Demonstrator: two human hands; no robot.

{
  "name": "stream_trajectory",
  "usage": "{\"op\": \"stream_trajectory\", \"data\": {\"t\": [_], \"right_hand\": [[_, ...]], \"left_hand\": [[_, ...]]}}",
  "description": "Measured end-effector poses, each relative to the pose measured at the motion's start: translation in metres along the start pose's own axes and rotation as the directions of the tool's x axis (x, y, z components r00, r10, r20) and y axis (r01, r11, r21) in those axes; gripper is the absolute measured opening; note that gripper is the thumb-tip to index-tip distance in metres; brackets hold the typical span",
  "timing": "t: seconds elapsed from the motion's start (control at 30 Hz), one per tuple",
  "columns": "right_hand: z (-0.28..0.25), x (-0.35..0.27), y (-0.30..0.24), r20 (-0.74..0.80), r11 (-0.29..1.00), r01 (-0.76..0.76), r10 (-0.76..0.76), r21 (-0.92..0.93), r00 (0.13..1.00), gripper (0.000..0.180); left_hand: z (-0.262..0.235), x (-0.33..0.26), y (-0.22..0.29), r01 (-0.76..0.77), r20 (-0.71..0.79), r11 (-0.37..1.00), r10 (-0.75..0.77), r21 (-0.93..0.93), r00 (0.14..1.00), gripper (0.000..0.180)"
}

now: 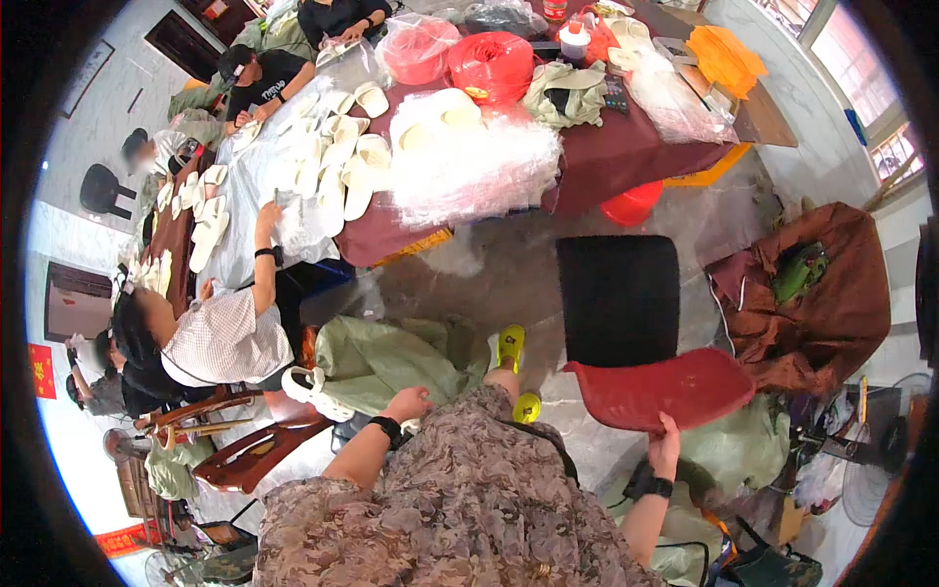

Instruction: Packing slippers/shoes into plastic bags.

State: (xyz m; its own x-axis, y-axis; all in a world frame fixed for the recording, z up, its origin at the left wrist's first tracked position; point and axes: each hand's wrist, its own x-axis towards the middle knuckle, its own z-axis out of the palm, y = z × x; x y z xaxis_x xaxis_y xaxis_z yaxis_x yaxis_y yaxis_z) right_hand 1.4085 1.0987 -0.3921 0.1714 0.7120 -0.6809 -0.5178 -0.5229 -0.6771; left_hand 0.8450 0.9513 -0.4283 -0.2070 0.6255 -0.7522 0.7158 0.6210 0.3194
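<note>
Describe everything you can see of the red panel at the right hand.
The red panel looks like a chair's backrest: one broad, slightly curved piece with rounded corners, apparently hard plastic, its surface dull and lightly marked. It sits right of the wearer's legs, its far edge meeting or overlapping a black, fabric-looking pad. The right hand grips its near edge. Any supports underneath are hidden.

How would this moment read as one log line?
right hand: on red chair back | left hand: half-curled, near green cloth | chair seat: black | table: cream slippers, clear plastic
</note>
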Motion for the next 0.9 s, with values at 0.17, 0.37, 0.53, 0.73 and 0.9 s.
{"op": "stream_trajectory", "data": {"t": [0.17,0.37,0.53,0.73,0.9], "right_hand": [[0.032,0.005,-0.002,0.061,0.994,-0.022,0.029,-0.11,0.998,0.024],[0.063,0.014,0.013,0.217,0.976,-0.006,0.054,-0.218,0.975,0.035],[0.103,0.002,0.015,0.261,0.943,0.064,0.024,-0.325,0.965,0.05],[0.138,-0.007,0.042,-0.096,0.892,0.209,-0.267,-0.4,0.959,0.049],[0.138,-0.003,0.064,-0.356,0.755,0.275,-0.555,-0.595,0.752,0.036]], "left_hand": [[0.023,-0.019,-0.025,-0.01,-0.045,1.0,0.01,0.009,0.999,0.045],[-0.01,-0.013,-0.015,0.007,-0.017,1.0,-0.006,0.023,1.0,0.047],[-0.057,0.019,-0.012,-0.011,0.007,0.999,0.011,0.034,1.0,0.049],[-0.149,0.102,-0.012,-0.064,0.222,0.994,0.042,0.092,0.974,0.055],[-0.234,0.187,-0.015,-0.155,0.246,0.984,0.129,0.087,0.961,0.05]]}}
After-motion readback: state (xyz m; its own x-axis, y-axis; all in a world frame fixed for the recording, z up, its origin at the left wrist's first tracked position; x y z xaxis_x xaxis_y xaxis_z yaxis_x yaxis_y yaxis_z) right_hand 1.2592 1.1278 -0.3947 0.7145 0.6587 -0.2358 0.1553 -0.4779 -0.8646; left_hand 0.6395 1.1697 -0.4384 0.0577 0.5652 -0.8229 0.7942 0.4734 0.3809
